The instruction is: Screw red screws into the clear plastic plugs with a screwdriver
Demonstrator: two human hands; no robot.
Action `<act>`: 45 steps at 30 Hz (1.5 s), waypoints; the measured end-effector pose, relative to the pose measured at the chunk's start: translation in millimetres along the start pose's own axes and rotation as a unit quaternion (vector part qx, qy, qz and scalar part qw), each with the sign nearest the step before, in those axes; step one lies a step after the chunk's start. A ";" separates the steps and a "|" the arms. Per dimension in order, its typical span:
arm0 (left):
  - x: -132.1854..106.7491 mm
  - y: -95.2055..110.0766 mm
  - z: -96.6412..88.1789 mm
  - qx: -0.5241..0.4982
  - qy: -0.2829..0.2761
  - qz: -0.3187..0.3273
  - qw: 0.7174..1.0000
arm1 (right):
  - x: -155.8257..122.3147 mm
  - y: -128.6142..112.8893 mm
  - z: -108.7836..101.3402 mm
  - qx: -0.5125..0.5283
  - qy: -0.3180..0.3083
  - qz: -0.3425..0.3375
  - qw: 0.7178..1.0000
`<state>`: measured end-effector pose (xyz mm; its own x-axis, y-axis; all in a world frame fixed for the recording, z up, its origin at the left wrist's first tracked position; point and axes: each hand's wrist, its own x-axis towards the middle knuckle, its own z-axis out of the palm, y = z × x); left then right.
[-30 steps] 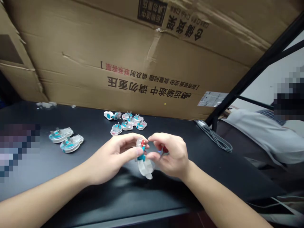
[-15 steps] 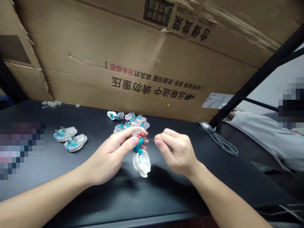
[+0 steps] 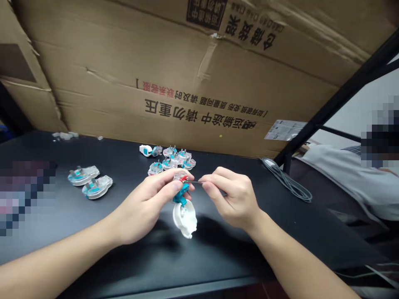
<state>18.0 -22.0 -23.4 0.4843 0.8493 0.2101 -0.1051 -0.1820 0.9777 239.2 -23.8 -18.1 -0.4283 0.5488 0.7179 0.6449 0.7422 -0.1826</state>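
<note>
left hand (image 3: 148, 203): bare, slender-fingered | left forearm (image 3: 73, 245): bare along visible length | right hand (image 3: 234, 199): bare, slender-fingered | right forearm (image 3: 289, 253): bare along visible length

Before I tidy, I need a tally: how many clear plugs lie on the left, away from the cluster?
2, both left of the cluster: the farther plug, and the nearer plug in front of it, slightly right. The blurred patch at far left could hide more.

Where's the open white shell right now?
In the head view, the white shell is below centre, just under the teal piece by the left hand, and lower and further left than the right hand.
</note>
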 end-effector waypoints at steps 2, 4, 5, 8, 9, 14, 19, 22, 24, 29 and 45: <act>0.2 0.4 0.8 -0.009 0.002 -0.008 1.000 | 0.2 -0.3 0.1 0.002 0.001 -0.002 1.000; 1.1 0.1 1.3 -0.010 0.004 -0.012 1.000 | 0.5 -0.9 0.0 -0.001 0.001 0.001 1.000; 1.7 -0.2 1.4 -0.010 0.004 -0.013 1.000 | 0.5 -1.3 0.0 -0.003 0.001 0.004 1.000; 3.4 -0.8 1.6 -0.011 0.003 -0.017 1.000 | 0.3 -1.8 -0.2 -0.010 -0.001 0.010 1.000; 3.7 -0.9 1.6 -0.012 0.002 -0.017 1.000 | 0.1 -1.8 -0.2 -0.011 -0.001 0.011 1.000; 3.8 -1.3 1.4 -0.022 0.002 -0.019 1.000 | 0.1 -0.4 -0.1 -0.010 -0.001 0.013 1.000; 4.2 -2.2 0.1 0.012 0.015 -0.009 1.000 | 0.9 -1.5 -0.3 -0.023 0.004 0.020 1.000; 5.1 -1.2 -3.0 0.147 0.038 0.039 0.988 | 0.5 -5.1 0.3 -0.018 0.005 0.029 0.999; 6.2 0.1 -5.7 0.281 0.072 0.097 0.952 | 0.2 -7.5 0.7 0.000 0.009 0.057 0.998; 10.0 1.9 -11.7 0.427 0.132 0.169 0.878 | 0.7 -6.1 -1.7 0.075 -0.002 0.126 0.989; 9.0 3.5 -13.9 0.411 0.168 0.167 0.880 | -3.4 4.7 -6.7 0.072 0.116 -0.001 0.991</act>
<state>9.9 -8.1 -18.2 0.2468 0.7543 0.6084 0.5390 -0.6286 0.5607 247.9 -24.8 -16.9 -0.2616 0.4555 0.8509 0.5390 0.8003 -0.2627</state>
